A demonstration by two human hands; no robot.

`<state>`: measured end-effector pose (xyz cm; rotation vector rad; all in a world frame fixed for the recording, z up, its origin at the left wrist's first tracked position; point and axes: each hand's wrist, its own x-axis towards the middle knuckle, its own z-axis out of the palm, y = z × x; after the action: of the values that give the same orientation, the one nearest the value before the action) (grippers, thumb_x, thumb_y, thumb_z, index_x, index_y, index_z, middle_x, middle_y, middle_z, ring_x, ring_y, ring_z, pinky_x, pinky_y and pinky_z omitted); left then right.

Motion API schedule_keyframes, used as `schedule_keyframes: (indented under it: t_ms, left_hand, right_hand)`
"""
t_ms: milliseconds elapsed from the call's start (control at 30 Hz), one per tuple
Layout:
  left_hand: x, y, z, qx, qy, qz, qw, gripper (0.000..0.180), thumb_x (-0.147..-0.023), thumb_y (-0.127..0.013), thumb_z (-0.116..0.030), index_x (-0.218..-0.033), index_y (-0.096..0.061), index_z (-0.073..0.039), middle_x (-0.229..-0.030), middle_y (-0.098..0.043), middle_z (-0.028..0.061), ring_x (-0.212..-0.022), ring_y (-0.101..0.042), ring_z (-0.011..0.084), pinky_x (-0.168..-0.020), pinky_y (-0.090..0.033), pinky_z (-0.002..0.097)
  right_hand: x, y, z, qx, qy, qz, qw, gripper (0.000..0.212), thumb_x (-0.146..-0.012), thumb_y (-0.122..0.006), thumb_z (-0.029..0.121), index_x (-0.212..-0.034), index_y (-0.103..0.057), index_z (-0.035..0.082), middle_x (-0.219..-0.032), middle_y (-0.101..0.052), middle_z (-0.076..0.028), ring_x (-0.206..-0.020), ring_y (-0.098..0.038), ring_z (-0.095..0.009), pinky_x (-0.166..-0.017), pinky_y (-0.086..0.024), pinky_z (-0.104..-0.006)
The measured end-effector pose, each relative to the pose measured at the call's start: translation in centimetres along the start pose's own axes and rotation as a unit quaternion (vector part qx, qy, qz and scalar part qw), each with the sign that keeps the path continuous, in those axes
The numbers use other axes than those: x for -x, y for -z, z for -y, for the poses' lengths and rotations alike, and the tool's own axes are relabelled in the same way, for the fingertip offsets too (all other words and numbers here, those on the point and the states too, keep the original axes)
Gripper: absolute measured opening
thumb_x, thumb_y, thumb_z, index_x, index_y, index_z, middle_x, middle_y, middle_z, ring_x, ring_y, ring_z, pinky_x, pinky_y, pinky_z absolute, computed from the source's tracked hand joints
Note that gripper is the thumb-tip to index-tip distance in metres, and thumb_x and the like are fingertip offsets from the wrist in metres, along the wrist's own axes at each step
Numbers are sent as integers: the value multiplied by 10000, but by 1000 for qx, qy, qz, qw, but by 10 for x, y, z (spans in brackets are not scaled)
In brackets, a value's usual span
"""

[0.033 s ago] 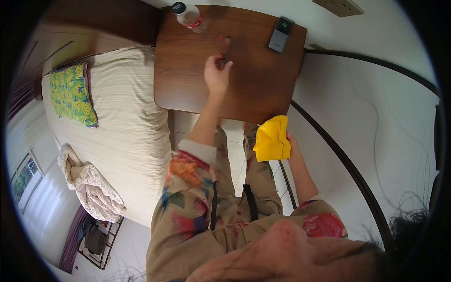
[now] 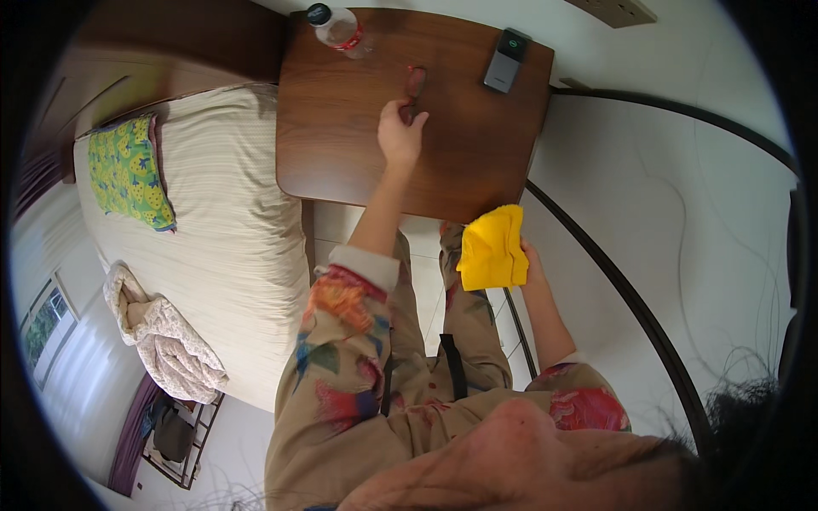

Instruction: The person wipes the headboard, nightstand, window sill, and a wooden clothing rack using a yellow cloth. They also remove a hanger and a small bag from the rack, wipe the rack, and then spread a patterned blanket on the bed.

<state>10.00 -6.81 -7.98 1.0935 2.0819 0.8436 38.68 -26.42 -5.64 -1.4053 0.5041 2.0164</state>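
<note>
Up at the top centre of the frame, here's the left hand (image 2: 399, 140), reaching over the brown wooden counter (image 2: 341, 136) with its thumb and fingers closed on the near end of the red-rimmed eyeglasses (image 2: 415, 83)! That pinch at one end leaves the far lens out in view, probably to keep fingers off it. Look at the line of them: the long axis runs nearly up and down the frame, the free end pointing to the top edge with a slight lean right, the other end tucked into the grip. Whether they rest on the wood or hang just above it, I cannot tell.

Over to right of centre, and the right hand (image 2: 534, 264) is grasping a yellow cloth (image 2: 492, 249) by its right side, so the folded body spreads leftward, seemingly for a loose, handy hold. Its top corner overlaps the counter's lower right corner in this view; contact is unclear.

Farther off, a clear bottle (image 2: 341, 31) stands at upper left of the counter and a grey device (image 2: 504, 71) lies at upper right, both apart from the working hand.
</note>
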Motion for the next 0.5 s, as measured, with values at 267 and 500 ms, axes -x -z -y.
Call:
schedule_keyframes:
  t_ms: [267,500]
  left_hand:
    - [-1,-72,8,-120,12,58,991,523,-709,-783,-157,-1139,-507,-44,-1164,-516,150,-969,-591,333,-810,-498,409]
    - [24,-32,6,-150,-203,-60,966,463,-734,-749,-104,-1145,-541,-52,-1156,-515,145,-893,-576,286,-785,-497,379]
  right_hand:
    - [0,-18,14,-46,94,-24,994,379,-974,-399,300,-1209,-545,41,-1137,-630,-129,-1009,-627,-265,-916,-505,-389]
    - [6,-54,22,-24,116,48,992,390,-980,-403,335,-1186,-563,45,-1127,-636,-98,-996,-633,-233,-905,-509,-376]
